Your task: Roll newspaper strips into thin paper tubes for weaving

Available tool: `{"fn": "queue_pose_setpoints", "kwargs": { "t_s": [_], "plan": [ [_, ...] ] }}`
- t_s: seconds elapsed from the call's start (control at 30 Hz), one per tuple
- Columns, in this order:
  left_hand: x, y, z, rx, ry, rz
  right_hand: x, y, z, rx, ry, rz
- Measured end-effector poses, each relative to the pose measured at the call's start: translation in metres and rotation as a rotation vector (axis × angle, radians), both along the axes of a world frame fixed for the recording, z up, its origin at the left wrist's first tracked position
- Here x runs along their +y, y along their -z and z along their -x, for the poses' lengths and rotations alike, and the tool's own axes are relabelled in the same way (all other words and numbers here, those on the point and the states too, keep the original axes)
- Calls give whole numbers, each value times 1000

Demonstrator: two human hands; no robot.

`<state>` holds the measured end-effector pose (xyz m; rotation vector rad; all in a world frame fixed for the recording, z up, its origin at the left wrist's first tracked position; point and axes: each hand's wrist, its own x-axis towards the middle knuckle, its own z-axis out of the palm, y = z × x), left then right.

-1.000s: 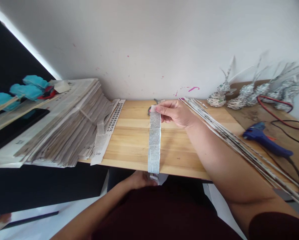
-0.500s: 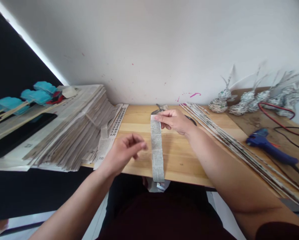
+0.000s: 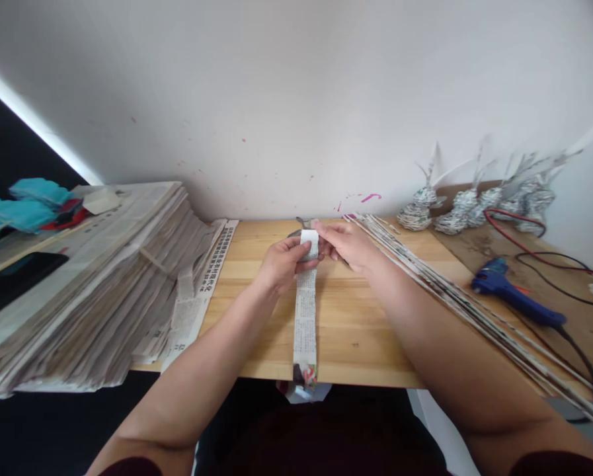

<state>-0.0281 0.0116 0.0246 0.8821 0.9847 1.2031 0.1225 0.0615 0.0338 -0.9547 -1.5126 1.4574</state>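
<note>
A long newspaper strip (image 3: 305, 317) runs from my hands down the wooden table (image 3: 346, 344) and over its front edge, where a coloured printed patch shows. My left hand (image 3: 283, 261) pinches the strip near its top end, thumb on the paper. At the top right corner of the same strip, my right hand (image 3: 344, 243) grips it between thumb and fingers. Scissors (image 3: 301, 223), mostly hidden, lie behind the hands.
A tall newspaper stack (image 3: 137, 277) stands left, with a phone (image 3: 26, 277) and blue objects (image 3: 41, 192) on it. Thin paper rods (image 3: 439, 291) lie right, beside a blue glue gun (image 3: 517, 291). Woven paper figures (image 3: 455, 211) stand at the back right.
My left hand has moved up and right and taken hold of the strip near its top. The strip's lower end now shows a coloured patch. The view has shifted slightly.
</note>
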Motion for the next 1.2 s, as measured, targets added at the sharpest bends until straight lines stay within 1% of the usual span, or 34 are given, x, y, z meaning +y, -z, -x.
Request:
{"fn": "queue_pose_setpoints", "kwargs": {
  "t_s": [0.13,0.23,0.4,0.5,0.57,0.6,0.7,0.77,0.8,0.87,0.93,1.03,1.1,1.2],
  "plan": [
    [3,16,1,-11,-48,-36,4,7,-2,-21,-12,3],
    [1,24,2,19,-43,-57,6,13,0,-48,-5,23],
    [1,24,4,44,-26,-63,6,19,4,-58,38,69],
    [1,24,2,54,-27,-56,4,20,7,-60,85,49],
    [2,23,2,61,-50,-40,5,21,6,-136,139,-34],
    [3,23,2,65,-71,-32,6,21,5,-203,177,-106],
    [6,22,5,61,-151,-20,15,28,-1,-408,287,-392],
    [7,21,7,41,-188,-18,22,35,-2,-513,288,-564],
    [8,21,7,31,-193,-16,26,39,-2,-581,255,-628],
    [8,21,7,25,-177,-15,30,45,0,-723,192,-692],
    [7,21,6,35,-151,-23,33,48,3,-811,219,-669],
    [5,22,4,45,-131,-29,34,50,4,-797,369,-526],
    [5,22,3,43,-131,-26,36,51,4,-669,416,-395],
    [6,23,4,43,-139,-24,40,53,3,-366,378,-260]
  ]
}}
